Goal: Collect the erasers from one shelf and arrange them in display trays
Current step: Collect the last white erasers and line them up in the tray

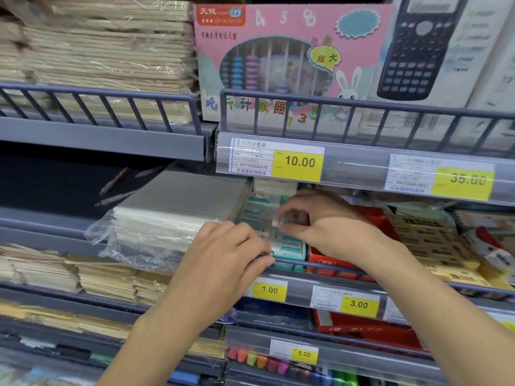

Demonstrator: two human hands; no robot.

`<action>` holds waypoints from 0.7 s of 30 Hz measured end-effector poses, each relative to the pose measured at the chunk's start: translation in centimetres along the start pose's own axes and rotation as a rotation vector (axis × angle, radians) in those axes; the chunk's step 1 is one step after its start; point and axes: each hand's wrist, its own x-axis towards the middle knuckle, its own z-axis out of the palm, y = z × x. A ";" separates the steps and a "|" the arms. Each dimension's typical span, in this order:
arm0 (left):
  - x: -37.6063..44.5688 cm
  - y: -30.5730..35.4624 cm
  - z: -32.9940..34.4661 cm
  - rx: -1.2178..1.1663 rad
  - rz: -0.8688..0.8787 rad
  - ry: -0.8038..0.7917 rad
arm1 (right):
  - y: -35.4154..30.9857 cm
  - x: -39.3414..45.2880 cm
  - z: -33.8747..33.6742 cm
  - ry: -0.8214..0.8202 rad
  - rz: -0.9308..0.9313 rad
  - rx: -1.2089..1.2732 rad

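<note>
A display tray (289, 253) of white erasers in teal sleeves sits on the middle shelf behind the rail. More of these erasers (259, 207) lie in rows further back. My right hand (320, 218) hovers over the tray and pinches a small eraser (289, 218) between thumb and fingers. My left hand (228, 254) is at the tray's front left corner, fingers curled over the shelf rail (292, 263) by the tray edge. What the left fingers hold is hidden.
A red box (331, 263) stands right of the tray, then yellow-black packs (434, 240). Plastic-wrapped paper (156, 221) lies to the left. The upper shelf carries a pink abacus box (278, 59) and a calculator box (423, 45). Price tags line the shelf edges.
</note>
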 end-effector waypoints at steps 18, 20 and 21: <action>0.8 -1.4 -0.7 -0.122 0.089 -0.077 | -1.5 1.2 0.5 -0.134 0.065 -0.194; 1.3 -1.6 -1.4 -0.171 0.059 -0.087 | -1.5 1.1 -0.1 -0.160 0.100 -0.165; 1.6 -1.9 -1.7 -0.184 0.048 -0.048 | -1.5 1.0 -0.5 -0.151 0.136 -0.145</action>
